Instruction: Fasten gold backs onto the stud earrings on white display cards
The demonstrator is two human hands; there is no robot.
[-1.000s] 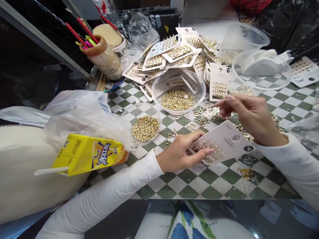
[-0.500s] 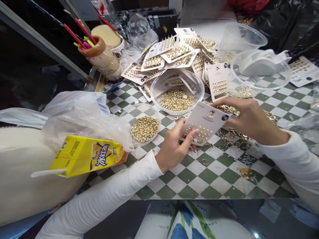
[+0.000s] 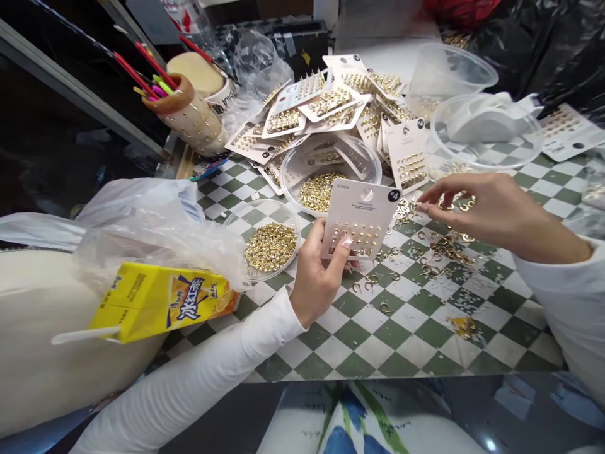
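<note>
My left hand (image 3: 317, 271) grips a white earring card (image 3: 363, 211) by its lower left part, thumb across the front. Rows of small gold earrings sit on the card, and a round black "4" mark is in its top corner. My right hand (image 3: 491, 211) is apart from the card, over loose gold hook-shaped pieces (image 3: 444, 249) on the table. Its thumb and forefinger are pinched together; whatever is between them is too small to make out. Behind the card, a clear bowl (image 3: 377, 180) holds small gold pieces; a shallow clear dish (image 3: 229, 222) with more lies to its left.
Filled earring cards (image 3: 326, 101) are heaped at the back. A yellow drink carton (image 3: 142, 299) and plastic bags (image 3: 142, 202) lie at left, beside a pen cup (image 3: 191, 123). Clear tubs (image 3: 536, 142) stand at back right. The checkered table (image 3: 411, 366) ends nearest me.
My left hand has turned the card more upright and shifted it slightly left. My right hand has left the card's corner and moved right, over the loose hook-shaped pieces.
</note>
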